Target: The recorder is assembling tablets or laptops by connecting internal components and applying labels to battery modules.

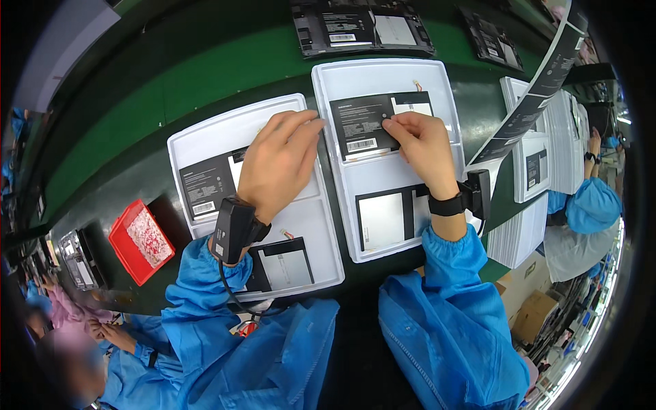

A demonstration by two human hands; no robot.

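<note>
My left hand (281, 164) is stretched out with its fingers side by side, over the left white tray (321, 256). It covers part of a flat battery pack (205, 181) with a black printed label. My right hand (425, 140) pinches thumb and forefinger together at the label of another battery pack (359, 126), which lies in the right white tray (379, 74). Whatever is between those fingertips is too small to make out. Each tray also holds a second pack in its near half: a black and silver battery (285, 266) on the left, a similar battery (383, 219) on the right.
A long strip of black labels (526, 102) curves down right of the trays. Stacked white trays (564, 143) stand further right. A red bin (140, 242) with white and red scraps sits at left. Opened device housings (362, 27) lie at the back. Co-workers sit on both sides.
</note>
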